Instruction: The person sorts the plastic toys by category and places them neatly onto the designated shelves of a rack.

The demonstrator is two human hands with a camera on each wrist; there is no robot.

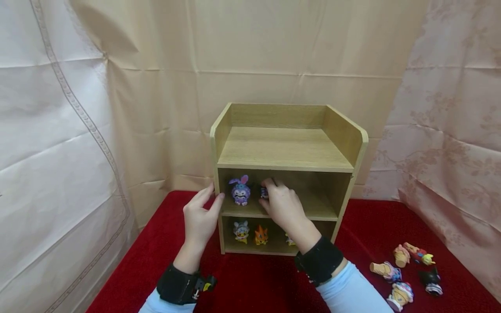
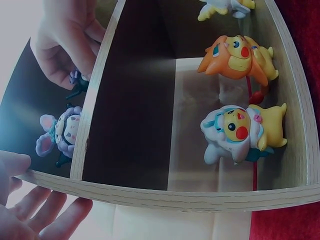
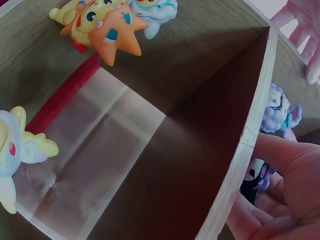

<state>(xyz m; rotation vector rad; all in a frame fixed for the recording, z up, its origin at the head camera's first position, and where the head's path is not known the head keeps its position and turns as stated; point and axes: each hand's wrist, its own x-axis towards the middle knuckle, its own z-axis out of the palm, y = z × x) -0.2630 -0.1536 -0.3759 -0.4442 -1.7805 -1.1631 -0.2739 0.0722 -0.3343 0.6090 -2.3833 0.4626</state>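
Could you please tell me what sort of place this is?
Probably an indoor corner arranged for filming: a creased beige cloth backdrop hangs behind a pale wooden open shelf, which stands on a red, plush-looking covering.

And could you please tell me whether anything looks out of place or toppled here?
Nothing looks spilled or damaged. The one oddity is on the right: loose figurines lie on the red cloth, several seemingly on their sides, while the purple figurine and orange figurine stand upright in the shelf unit.
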